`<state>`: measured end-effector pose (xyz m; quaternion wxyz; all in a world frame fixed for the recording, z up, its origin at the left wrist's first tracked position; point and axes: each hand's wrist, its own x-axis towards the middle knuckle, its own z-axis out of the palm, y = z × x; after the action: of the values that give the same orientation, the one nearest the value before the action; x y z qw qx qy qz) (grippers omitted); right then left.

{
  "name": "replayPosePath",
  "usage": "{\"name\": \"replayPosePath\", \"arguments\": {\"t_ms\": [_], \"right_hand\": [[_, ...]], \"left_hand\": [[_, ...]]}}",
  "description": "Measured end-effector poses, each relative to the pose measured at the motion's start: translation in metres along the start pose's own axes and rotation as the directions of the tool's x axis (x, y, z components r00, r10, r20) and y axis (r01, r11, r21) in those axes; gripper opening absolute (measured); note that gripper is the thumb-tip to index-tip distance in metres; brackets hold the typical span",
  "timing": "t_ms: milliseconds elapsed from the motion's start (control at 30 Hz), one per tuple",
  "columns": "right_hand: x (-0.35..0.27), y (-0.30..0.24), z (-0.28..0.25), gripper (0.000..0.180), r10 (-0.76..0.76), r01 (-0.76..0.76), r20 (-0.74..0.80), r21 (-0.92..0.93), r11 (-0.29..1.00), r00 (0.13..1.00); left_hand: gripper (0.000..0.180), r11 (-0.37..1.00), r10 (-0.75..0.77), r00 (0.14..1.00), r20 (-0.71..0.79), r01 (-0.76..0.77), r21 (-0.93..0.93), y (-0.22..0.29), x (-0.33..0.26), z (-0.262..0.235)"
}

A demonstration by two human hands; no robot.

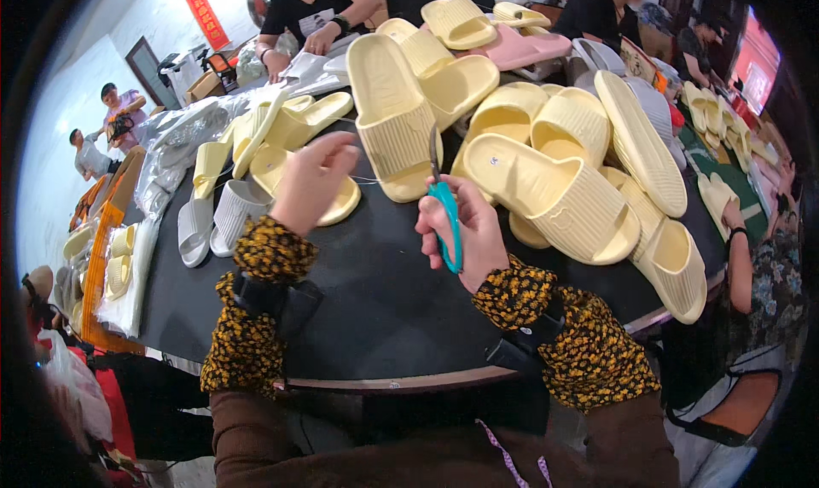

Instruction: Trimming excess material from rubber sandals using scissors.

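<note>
A purple-and-white drawstring (502,454) hangs on the person's brown top (358,462), nearest of all. Beyond it, black-and-yellow flowered sleeve covers (601,351) reach over the edge of the black surface (384,317).

The right grip (473,236) is closed around the teal handles of a pair of scissors (450,211), blades pointing away from the body. The left grip (314,183) is lifted with bent fingers; whether it pinches anything, I cannot tell. A thin pale strand (367,181) shows between the hands, its ends unclear.

The blades lie across the view of a yellow slipper's strap, so a slip of the right wrist could nick or scratch the soft-looking material. The left fingers could be cut if they strayed toward the points, and a push from either arm might topple the loosely stacked pairs.

That yellow slipper (397,138) is just beyond and between the hands, toe end toward the person, heel away. It looks pale and matt, with a ribbed strap and a smooth footbed; no damage is visible.

More yellow slippers (554,198) heap up to the right, with grey slippers (239,215) to the left. Farther back lie pink slippers (522,49), and a co-worker (311,10) in black handles grey ones.
</note>
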<state>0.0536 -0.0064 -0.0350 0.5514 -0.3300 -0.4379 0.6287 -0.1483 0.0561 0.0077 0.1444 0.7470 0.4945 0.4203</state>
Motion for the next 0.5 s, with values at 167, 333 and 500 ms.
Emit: {"name": "replayPosePath", "arguments": {"t_ms": [167,333,500], "right_hand": [[-0.001,-0.003,0.002,0.039,0.058,-0.055,0.051,-0.064,0.996,0.997],[0.005,0.006,-0.003,0.053,0.096,-0.082,0.12,-0.116,0.99,0.988],[0.004,0.008,-0.002,0.056,0.116,-0.1,0.112,-0.134,0.986,0.987]], "left_hand": [[0.025,0.992,-0.06,0.996,-0.062,0.066,0.109,-0.04,-0.002,-0.016],[0.031,0.939,-0.147,0.982,0.12,0.1,0.33,-0.025,-0.016,0.004],[0.028,0.93,-0.017,0.991,0.13,-0.032,0.366,-0.045,-0.024,0.005]]}}
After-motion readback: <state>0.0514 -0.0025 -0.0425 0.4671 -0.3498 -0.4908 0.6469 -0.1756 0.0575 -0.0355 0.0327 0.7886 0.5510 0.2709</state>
